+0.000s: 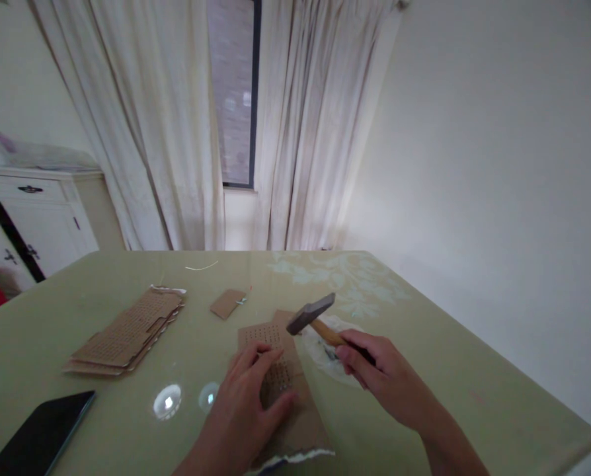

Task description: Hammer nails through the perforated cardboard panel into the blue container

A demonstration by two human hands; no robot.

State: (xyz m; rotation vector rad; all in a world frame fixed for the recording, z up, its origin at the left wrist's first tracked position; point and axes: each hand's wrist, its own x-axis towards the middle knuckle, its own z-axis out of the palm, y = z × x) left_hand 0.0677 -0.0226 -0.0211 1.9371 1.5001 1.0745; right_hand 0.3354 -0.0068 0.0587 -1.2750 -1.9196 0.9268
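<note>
My right hand (375, 373) is closed around the wooden handle of a hammer (311, 315), whose grey head hangs just above the far end of a cardboard strip (280, 377) full of small holes. My left hand (248, 403) rests on the strip with fingers bent, thumb and forefinger held close together over the holes. Whether they pinch a nail is too small to tell. The strip lies on the pale green table (77, 317).
A stack of perforated cardboard pieces (127, 334) lies to the left. A small cardboard scrap (227, 303) sits behind the strip. A dark tablet (40, 436) lies at the near left edge. White paper or plastic (325, 354) lies under the hammer. A white cabinet (32, 218) stands at left.
</note>
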